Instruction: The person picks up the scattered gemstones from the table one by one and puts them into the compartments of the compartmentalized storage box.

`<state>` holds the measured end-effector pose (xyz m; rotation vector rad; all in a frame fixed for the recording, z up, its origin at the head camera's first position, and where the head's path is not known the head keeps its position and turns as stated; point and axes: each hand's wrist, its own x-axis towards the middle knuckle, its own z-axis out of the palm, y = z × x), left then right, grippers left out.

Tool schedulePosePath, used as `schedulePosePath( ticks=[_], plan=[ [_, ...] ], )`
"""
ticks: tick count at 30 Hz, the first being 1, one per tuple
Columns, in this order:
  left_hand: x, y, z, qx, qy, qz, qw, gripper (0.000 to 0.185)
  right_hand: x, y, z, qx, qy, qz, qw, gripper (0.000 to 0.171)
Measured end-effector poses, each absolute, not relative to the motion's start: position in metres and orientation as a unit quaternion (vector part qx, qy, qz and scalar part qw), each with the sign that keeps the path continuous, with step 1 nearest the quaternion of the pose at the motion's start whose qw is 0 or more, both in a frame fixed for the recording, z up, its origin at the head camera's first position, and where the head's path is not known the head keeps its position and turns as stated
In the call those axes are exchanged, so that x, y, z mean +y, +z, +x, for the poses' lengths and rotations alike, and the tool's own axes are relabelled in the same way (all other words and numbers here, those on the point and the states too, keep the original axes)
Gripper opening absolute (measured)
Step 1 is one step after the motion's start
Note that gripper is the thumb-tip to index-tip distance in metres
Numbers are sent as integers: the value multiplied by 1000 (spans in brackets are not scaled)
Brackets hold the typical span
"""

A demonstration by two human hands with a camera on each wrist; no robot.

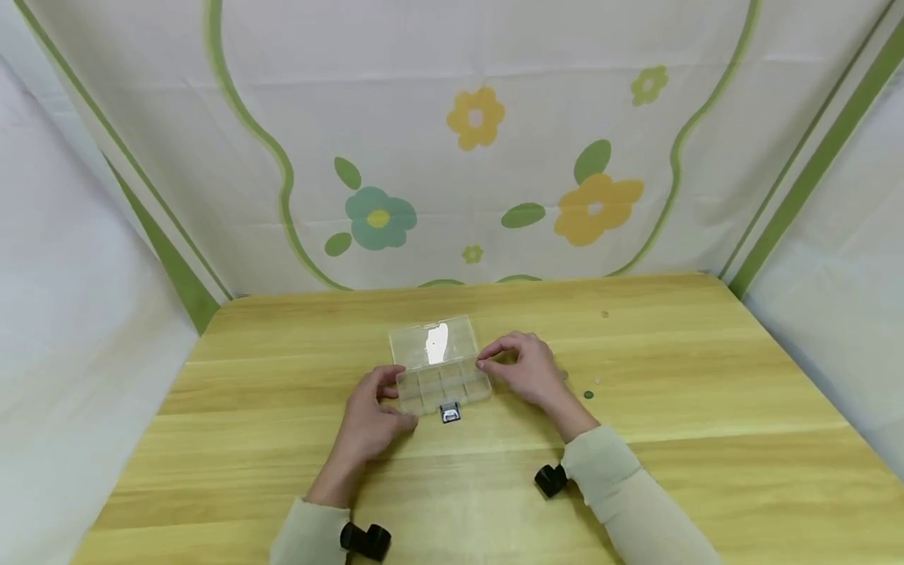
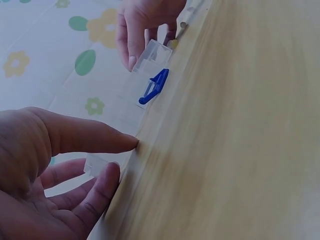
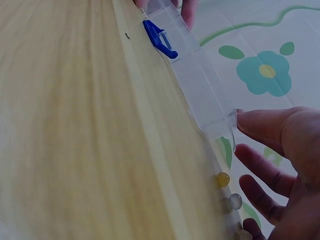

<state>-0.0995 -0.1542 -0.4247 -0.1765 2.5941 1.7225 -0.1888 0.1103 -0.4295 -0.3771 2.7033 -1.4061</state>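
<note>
A clear plastic compartment box lies on the table, its transparent lid swung back away from the person. A blue latch stands out from its front side. My left hand holds the box's left end, thumb by the front corner and fingers at the back. At the opposite end, the thumb and forefinger of my right hand pinch the edge near the lid hinge. Below the right fingers, a yellow rounded bead and a clear one lie on the table.
On the wooden table, right of the right hand, lie a dark green bead and a pale small piece. Another small piece sits farther back. Behind the table hangs a flower-printed cloth.
</note>
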Motion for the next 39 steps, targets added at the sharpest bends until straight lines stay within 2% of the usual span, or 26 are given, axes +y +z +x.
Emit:
schedulePosePath(
  ticks=[21,39],
  plan=[
    [-150,-429,-94,825,561,-62,37,80,112,-434,-185,882,-457,-103,46,9],
    [-151,-425,-101,836,545,-62,28,78,110,-427,-189,879,-465,-101,43,7]
  ],
)
